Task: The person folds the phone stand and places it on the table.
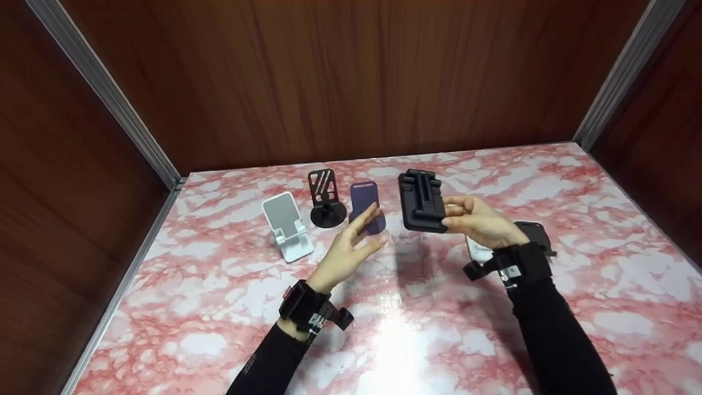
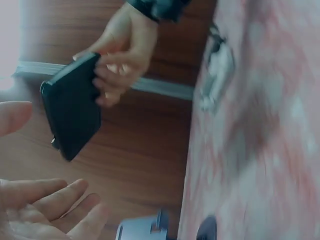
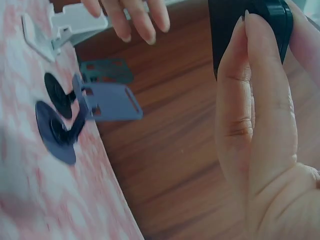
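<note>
My right hand (image 1: 482, 222) pinches the lower right edge of a black folding phone stand (image 1: 419, 203), folded flat and held up over the table. In the right wrist view, my fingers (image 3: 270, 85) press against the stand's dark back. To its left, my left hand (image 1: 343, 255) is raised with fingers spread, holding nothing and apart from the stand. Behind those fingers stands a purple phone stand (image 1: 364, 197), partly covered by them in the head view; its round base (image 3: 52, 132) shows in the right wrist view.
A black phone stand (image 1: 328, 215) with a round base and a white phone stand (image 1: 296, 248) stand at the left. Under my right wrist, a white item (image 1: 479, 253) and a black item (image 1: 536, 236) are partly hidden. Wooden panels (image 1: 351, 82) enclose the marbled table (image 1: 208, 307).
</note>
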Tool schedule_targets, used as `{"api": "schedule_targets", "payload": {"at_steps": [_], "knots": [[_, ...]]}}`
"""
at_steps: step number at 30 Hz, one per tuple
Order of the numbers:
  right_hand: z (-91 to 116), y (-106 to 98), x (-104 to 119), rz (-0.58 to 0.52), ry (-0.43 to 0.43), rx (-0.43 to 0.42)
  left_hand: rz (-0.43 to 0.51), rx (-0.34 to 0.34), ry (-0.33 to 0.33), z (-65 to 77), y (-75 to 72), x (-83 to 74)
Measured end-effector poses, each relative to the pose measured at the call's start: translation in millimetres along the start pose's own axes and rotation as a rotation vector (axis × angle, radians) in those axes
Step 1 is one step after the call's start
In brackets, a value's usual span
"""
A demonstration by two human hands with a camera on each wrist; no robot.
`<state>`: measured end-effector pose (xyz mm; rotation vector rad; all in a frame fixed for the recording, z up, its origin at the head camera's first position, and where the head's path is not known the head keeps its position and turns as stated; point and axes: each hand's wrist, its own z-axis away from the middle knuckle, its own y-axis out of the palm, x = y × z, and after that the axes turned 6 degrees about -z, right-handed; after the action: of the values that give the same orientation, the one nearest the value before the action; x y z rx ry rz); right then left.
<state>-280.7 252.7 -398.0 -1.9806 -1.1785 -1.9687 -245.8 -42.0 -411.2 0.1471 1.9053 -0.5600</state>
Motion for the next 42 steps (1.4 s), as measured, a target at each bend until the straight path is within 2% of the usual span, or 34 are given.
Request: {"api": "schedule_targets", "payload": {"at_steps": [5,8,12,16,20,27,35,42], "knots": [[11,-15,-4,0.016,0.071,-0.036,-0.340,0.030,0.015,8.6,-4.6,8.8],[17,-25,-8,0.061,0.118,-0.072,-0.511,0.058,0.025,13.4,-7.6,13.4],[23,-35,-10,0.193,0.179,-0.144,-0.707,0.087,0.031,17.3,-9.1,17.8],[24,-39,-11,0.357,0.245,-0.212,-0.842,0.093,0.010,22.0,-9.4,19.2],[22,-39,-11,0.483,0.303,-0.272,-0.877,0.095,0.002,24.6,-9.9,17.2],[18,-35,-12,0.605,0.353,-0.356,-0.866,0.106,-0.017,24.3,-11.4,15.4],[14,-28,-8,0.735,0.408,-0.379,-0.863,0.114,-0.011,24.7,-10.6,16.3],[13,-19,-9,1.029,0.398,-0.348,-0.866,0.109,0.000,25.2,-10.5,19.0]]}}
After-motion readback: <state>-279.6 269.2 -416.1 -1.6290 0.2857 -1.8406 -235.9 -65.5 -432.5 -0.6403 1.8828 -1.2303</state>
